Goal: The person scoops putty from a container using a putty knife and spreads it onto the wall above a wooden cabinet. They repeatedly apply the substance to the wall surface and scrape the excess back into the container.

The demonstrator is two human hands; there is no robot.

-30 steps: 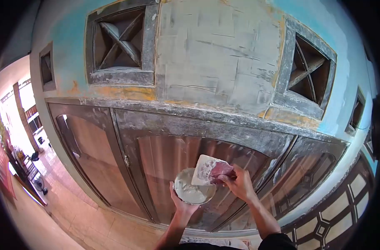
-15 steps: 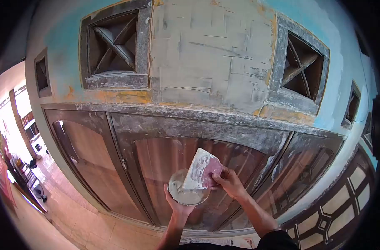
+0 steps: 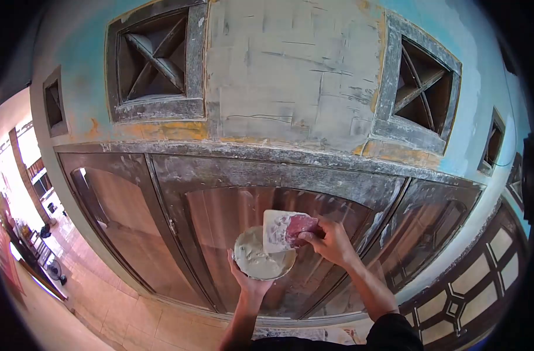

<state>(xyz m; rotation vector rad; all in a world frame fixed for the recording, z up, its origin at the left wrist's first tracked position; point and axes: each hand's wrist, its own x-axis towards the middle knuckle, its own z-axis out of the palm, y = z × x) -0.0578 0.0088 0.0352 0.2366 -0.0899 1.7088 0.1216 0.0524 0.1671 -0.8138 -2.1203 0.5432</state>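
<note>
My left hand [image 3: 250, 279] is wrapped round the underside and left edge of a round bowl [image 3: 277, 277] that contains pale, wet filler paste [image 3: 257, 257]. In my right hand [image 3: 330, 241] a flat, pinkish-red putty spreader [image 3: 299, 227] is pinched between thumb and fingers. White paste coats the spreader's left part, which overlaps the bowl's upper right side in this view. Both hands are in front of the glass-panelled wooden doors.
Above the doors runs a worn wooden beam [image 3: 267, 155]. Higher up is a patched grey wall panel [image 3: 290, 76] between two framed vents with crossed bars [image 3: 155, 58]. A standing fan [image 3: 55, 269] is far left on the tiled floor [image 3: 112, 313].
My right hand has turned the spreader flatter and moved it slightly right and up. The bowl in my left hand has risen a little, and the view has shifted slightly.
</note>
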